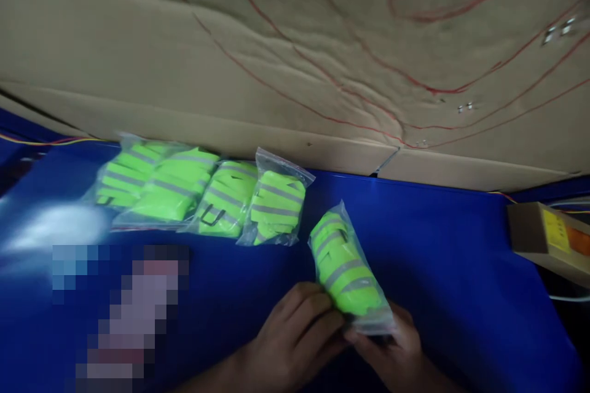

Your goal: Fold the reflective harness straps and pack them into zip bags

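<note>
A clear zip bag (pixel 345 264) packed with folded neon-green fabric with grey reflective stripes is held tilted above the blue table. At its near end, my left hand (pixel 302 331) has its fingers curled in against the bag's left corner. My right hand (pixel 394 341) pinches the same end from the right, thumb in front. Exactly what the left fingertips grip is partly hidden. Beside this bag, to the left, lies another similar bag (pixel 276 202), then a bag with a dark buckle showing (pixel 228 199).
Two more such bags, a middle one (pixel 177 187) and an outermost one (pixel 131 175), overlap at the left. Behind the blue tabletop (pixel 442 245) rises a cardboard panel (pixel 230 92) with red wires. A small carton (pixel 550 239) sits at the right edge. A pixelated patch covers the lower left.
</note>
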{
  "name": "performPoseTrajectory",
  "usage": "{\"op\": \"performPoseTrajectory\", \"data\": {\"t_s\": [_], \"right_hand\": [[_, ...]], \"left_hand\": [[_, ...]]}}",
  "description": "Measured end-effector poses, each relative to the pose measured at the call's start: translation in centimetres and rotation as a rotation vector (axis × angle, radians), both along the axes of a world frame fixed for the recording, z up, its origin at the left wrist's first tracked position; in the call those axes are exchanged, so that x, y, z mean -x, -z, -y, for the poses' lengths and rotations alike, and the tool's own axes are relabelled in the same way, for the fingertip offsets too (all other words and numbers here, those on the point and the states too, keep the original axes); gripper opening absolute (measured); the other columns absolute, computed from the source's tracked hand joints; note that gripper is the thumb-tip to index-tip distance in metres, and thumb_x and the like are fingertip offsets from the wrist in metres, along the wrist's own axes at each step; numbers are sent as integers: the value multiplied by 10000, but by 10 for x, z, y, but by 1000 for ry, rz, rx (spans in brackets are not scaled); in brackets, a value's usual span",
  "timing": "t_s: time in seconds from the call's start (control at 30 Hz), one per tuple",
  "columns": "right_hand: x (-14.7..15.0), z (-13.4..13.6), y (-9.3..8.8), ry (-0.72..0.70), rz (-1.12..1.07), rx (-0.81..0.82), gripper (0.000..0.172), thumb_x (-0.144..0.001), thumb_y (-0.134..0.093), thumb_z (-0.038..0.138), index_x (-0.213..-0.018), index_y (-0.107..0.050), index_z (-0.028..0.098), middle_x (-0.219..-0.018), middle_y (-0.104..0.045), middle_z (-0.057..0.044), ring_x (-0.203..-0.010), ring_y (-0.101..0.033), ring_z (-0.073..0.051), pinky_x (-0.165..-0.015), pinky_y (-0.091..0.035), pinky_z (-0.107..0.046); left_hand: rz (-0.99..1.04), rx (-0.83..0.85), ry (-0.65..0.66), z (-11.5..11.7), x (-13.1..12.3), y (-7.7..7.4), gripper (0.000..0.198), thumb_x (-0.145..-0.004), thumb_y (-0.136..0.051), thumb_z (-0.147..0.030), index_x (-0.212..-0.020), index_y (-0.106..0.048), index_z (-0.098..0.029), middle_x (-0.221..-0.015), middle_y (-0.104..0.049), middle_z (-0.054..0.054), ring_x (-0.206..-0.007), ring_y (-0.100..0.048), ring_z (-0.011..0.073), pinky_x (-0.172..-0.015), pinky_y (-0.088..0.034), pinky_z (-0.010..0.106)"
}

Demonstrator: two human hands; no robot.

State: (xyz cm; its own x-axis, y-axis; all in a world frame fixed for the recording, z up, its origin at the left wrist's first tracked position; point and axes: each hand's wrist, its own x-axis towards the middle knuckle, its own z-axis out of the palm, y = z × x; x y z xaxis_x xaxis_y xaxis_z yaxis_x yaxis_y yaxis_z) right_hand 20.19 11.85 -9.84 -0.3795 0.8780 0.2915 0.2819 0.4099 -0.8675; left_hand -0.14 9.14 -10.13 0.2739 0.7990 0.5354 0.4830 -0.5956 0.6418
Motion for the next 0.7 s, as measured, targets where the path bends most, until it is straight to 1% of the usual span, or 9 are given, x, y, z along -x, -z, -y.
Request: {"op": "performPoseTrajectory", "data": {"t_s": [0.07,0.13,0.2,0.27,0.3,0.43,0.57,0.63,0.7], "right_hand": [[-1,-5,-1,-62,36,-8,63,-907,-703,209,-863,-659,222,-765,-737,-5,-658,-704,-137,-623,-578,-205],[-2,-10,-3,-142,73,-32,62,-920,-653,161,-906,-671,219,-827,-755,-22,-715,-718,-146,-667,-589,-224],[-4,-10,-3,-197,92,-58,147,-914,-609,117,-995,-680,217,-885,-767,-40,-764,-725,-162,-714,-597,-254],[-6,-5,-1,-170,103,-68,224,-890,-592,88,-1060,-673,210,-916,-765,-60,-806,-729,-186,-754,-598,-291],[-6,-2,2,-143,105,-81,254,-874,-592,79,-1081,-668,205,-926,-761,-70,-826,-730,-202,-773,-596,-313],[-6,6,12,-88,112,-169,323,-824,-562,46,-1103,-648,185,-938,-736,-95,-843,-715,-244,-799,-577,-379],[-2,-4,12,16,83,-127,195,-853,-521,60,-953,-599,208,-779,-639,-39,-692,-626,-179,-636,-511,-307],[-1,-9,11,76,74,-128,140,-865,-536,85,-894,-569,218,-711,-576,-4,-622,-564,-144,-577,-459,-269],[-2,-12,13,126,88,-149,123,-872,-550,102,-871,-559,224,-697,-555,9,-607,-550,-132,-573,-450,-253]], "left_hand": [[98,117,12,-3,1,3,115,-934,-685,-98,-1042,-707,-133,-940,-683,66,-944,-618,164,-878,-537,253],[240,316,38,-7,3,2,37,-915,-737,-142,-933,-725,-172,-875,-685,34,-861,-631,131,-772,-528,207],[365,526,63,-10,6,-1,94,-875,-802,-212,-825,-725,-192,-836,-695,14,-822,-641,114,-719,-511,188],[446,672,72,-12,7,-3,145,-854,-828,-244,-771,-721,-192,-816,-698,9,-810,-642,113,-725,-504,197],[471,707,72,-12,8,-4,160,-857,-826,-245,-756,-716,-187,-802,-690,11,-800,-636,114,-729,-497,206],[568,694,37,-10,12,-8,170,-899,-760,-233,-765,-677,-173,-774,-626,17,-755,-589,117,-698,-458,227],[751,751,-136,-5,21,-17,185,-951,-695,-268,-798,-632,-186,-786,-541,6,-723,-544,113,-646,-431,224],[790,693,-199,-3,23,-21,150,-966,-666,-241,-829,-629,-195,-795,-537,6,-735,-546,117,-659,-434,227],[755,582,-182,-1,21,-21,81,-957,-651,-169,-886,-639,-207,-822,-567,8,-749,-569,116,-683,-448,228]]}}
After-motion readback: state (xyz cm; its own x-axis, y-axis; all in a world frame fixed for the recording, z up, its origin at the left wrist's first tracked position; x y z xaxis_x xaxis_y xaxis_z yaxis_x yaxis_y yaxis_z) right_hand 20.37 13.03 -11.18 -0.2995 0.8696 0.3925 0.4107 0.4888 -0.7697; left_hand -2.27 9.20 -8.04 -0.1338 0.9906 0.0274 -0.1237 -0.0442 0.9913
